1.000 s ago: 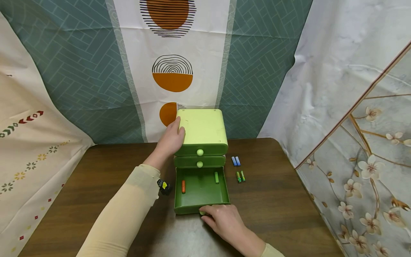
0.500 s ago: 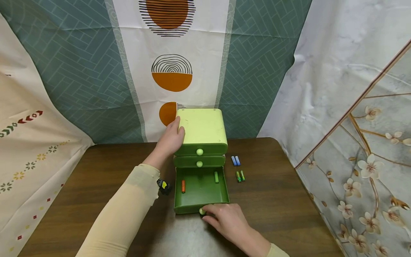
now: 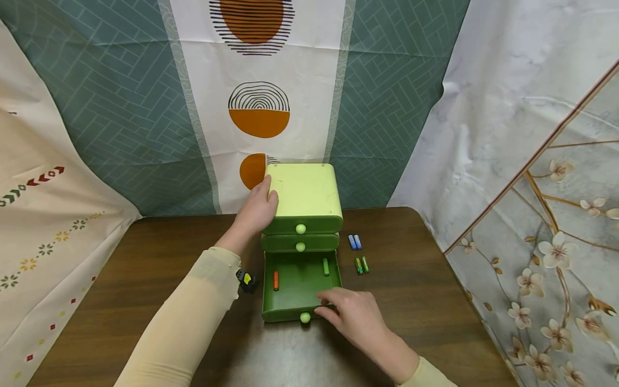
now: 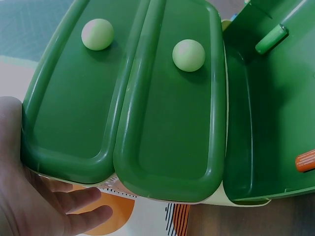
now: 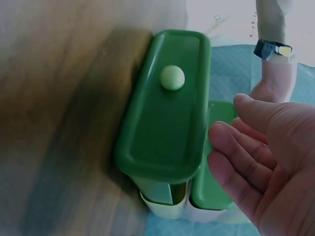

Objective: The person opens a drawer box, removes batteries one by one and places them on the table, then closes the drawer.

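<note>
A small drawer cabinet with a pale yellow-green top [image 3: 304,191] stands at the table's back. Its bottom green drawer [image 3: 302,293] is pulled out, with a red battery [image 3: 276,280] on the left and a green battery [image 3: 326,267] on the right inside. The two upper drawers [image 4: 172,132] are closed. My left hand [image 3: 256,210] rests against the cabinet's upper left side, its fingers extended in the left wrist view. My right hand [image 3: 360,320] hovers over the bottom drawer's front right corner, fingers loosely bent and holding nothing, apart from the round knob [image 3: 305,317].
Two blue batteries [image 3: 355,242] and two green-and-gold batteries [image 3: 361,265] lie on the dark wooden table [image 3: 411,301] right of the cabinet. Patterned cloths hang behind and at both sides. A black strapped device [image 3: 247,281] sits on my left wrist.
My right hand has let go of the bottom drawer's knob and moved up and to the right. The left hand and the drawer have stayed in place.
</note>
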Action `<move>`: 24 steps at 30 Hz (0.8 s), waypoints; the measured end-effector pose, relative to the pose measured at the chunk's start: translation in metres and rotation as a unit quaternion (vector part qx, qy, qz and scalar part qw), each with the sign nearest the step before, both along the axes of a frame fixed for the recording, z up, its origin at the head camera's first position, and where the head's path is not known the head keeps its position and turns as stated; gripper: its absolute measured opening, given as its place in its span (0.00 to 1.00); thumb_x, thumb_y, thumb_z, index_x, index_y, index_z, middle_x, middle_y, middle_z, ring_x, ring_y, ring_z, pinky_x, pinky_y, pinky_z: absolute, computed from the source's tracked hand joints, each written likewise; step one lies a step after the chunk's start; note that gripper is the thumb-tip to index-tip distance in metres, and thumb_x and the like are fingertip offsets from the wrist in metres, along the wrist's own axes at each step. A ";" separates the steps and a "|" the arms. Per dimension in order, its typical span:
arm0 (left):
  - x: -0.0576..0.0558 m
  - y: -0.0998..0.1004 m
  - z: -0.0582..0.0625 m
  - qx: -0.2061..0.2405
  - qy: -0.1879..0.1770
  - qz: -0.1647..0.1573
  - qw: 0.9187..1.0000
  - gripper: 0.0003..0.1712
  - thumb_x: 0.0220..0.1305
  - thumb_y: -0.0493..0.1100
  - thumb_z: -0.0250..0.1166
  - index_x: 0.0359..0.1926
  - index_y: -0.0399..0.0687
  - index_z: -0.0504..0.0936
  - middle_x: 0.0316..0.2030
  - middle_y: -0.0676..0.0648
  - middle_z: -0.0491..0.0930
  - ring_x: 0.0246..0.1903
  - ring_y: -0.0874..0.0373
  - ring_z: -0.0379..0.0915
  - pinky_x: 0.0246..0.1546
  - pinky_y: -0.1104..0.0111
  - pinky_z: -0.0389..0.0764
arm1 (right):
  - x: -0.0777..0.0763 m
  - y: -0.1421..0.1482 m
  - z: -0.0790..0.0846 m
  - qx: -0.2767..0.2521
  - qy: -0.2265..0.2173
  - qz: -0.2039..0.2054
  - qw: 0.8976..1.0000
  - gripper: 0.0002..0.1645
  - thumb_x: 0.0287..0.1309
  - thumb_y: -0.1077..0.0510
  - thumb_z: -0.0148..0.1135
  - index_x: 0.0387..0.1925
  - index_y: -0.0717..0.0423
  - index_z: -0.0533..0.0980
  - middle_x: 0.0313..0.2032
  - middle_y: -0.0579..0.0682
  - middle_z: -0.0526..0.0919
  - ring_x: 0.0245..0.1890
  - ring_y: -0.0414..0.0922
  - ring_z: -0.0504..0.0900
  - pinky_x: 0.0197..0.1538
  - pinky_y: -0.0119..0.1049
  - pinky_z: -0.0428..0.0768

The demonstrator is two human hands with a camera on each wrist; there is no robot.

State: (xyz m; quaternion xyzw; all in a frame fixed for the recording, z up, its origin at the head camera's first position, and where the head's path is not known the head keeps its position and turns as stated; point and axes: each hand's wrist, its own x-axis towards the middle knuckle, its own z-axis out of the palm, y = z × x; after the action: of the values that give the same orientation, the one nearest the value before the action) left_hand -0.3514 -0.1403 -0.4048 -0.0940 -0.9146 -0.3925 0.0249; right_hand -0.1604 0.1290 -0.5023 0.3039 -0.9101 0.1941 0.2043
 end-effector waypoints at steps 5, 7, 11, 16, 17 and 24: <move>0.001 0.000 0.001 0.000 -0.001 0.000 1.000 0.41 0.87 0.57 0.35 0.92 0.49 0.42 0.88 0.39 0.46 0.86 0.40 0.42 0.84 0.44 0.48 | -0.007 0.005 0.005 0.005 0.008 -0.012 1.000 0.16 0.58 0.48 0.85 0.46 0.45 0.92 0.40 0.39 0.93 0.29 0.31 0.87 0.23 0.24 0.71; 0.002 0.001 0.001 0.000 0.000 0.001 1.000 0.41 0.87 0.57 0.35 0.92 0.49 0.42 0.88 0.39 0.46 0.86 0.40 0.42 0.84 0.44 0.48 | -0.010 0.007 0.007 0.008 0.011 -0.018 1.000 0.16 0.58 0.48 0.86 0.46 0.45 0.92 0.40 0.39 0.92 0.28 0.31 0.86 0.22 0.25 0.70; 0.002 0.001 0.001 -0.001 0.002 0.003 1.000 0.41 0.87 0.57 0.36 0.91 0.48 0.43 0.88 0.39 0.46 0.86 0.40 0.42 0.84 0.45 0.49 | -0.017 0.011 0.010 0.014 0.007 -0.033 0.999 0.17 0.58 0.48 0.86 0.48 0.45 0.91 0.40 0.39 0.91 0.26 0.32 0.83 0.21 0.26 0.69; 0.003 0.001 0.001 0.000 0.001 0.002 1.000 0.41 0.87 0.57 0.36 0.91 0.48 0.43 0.88 0.39 0.46 0.86 0.40 0.42 0.84 0.44 0.49 | -0.028 0.016 0.012 0.030 0.004 -0.056 0.998 0.18 0.59 0.47 0.85 0.49 0.45 0.91 0.39 0.40 0.89 0.24 0.33 0.78 0.21 0.28 0.67; 0.003 0.001 0.001 0.000 0.001 0.002 1.000 0.41 0.87 0.57 0.36 0.91 0.48 0.43 0.88 0.39 0.46 0.86 0.41 0.42 0.84 0.44 0.49 | -0.030 0.017 0.012 0.032 0.004 -0.061 0.998 0.18 0.59 0.47 0.85 0.50 0.45 0.91 0.40 0.40 0.89 0.24 0.33 0.78 0.21 0.29 0.67; 0.002 0.001 0.001 -0.001 0.002 0.002 1.000 0.41 0.87 0.56 0.36 0.92 0.48 0.43 0.88 0.39 0.46 0.86 0.41 0.42 0.84 0.45 0.49 | -0.048 0.020 0.011 0.051 0.007 -0.067 0.996 0.21 0.59 0.47 0.86 0.51 0.48 0.91 0.38 0.43 0.87 0.28 0.38 0.83 0.22 0.31 0.71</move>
State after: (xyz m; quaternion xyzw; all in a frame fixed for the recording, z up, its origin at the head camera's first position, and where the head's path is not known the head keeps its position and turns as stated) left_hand -0.3489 -0.1393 -0.4035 -0.0932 -0.9151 -0.3913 0.0273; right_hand -0.2085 0.1492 -0.4917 0.2539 -0.9356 0.1311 0.2072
